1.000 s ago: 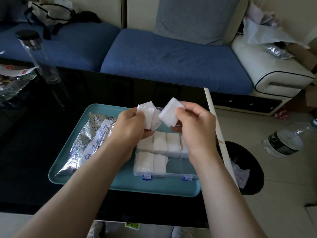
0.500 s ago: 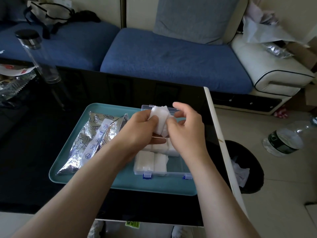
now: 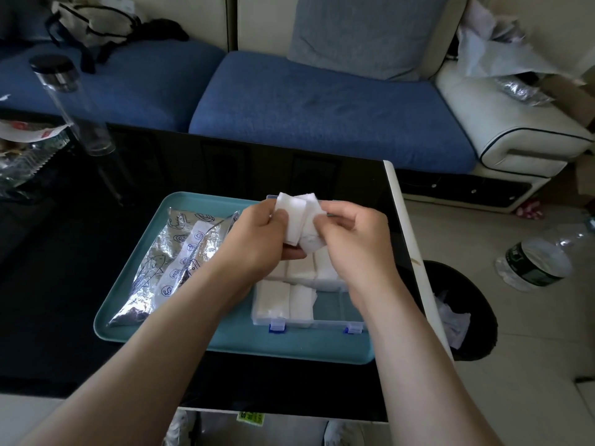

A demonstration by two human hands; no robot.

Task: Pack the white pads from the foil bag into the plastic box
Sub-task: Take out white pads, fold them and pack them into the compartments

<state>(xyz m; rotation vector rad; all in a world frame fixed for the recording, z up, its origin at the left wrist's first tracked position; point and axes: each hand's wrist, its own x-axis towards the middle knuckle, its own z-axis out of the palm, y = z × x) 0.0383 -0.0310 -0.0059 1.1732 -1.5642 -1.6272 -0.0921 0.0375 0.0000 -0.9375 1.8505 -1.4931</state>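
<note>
Both hands, left hand (image 3: 257,239) and right hand (image 3: 351,239), pinch white pads (image 3: 297,220) above the plastic box (image 3: 328,320); squaring the stack, seemingly; next, lowering it into the empty near-right compartment.

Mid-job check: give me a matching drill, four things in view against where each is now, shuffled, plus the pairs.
Things: 1 foil bag; 2 plastic box; 3 held white pads; 4 black bin.
Places: A floor, right of the table; B between left hand and right hand; C left side of the teal tray; D right side of the tray.
Pairs: 1-C; 2-D; 3-B; 4-A.
</note>
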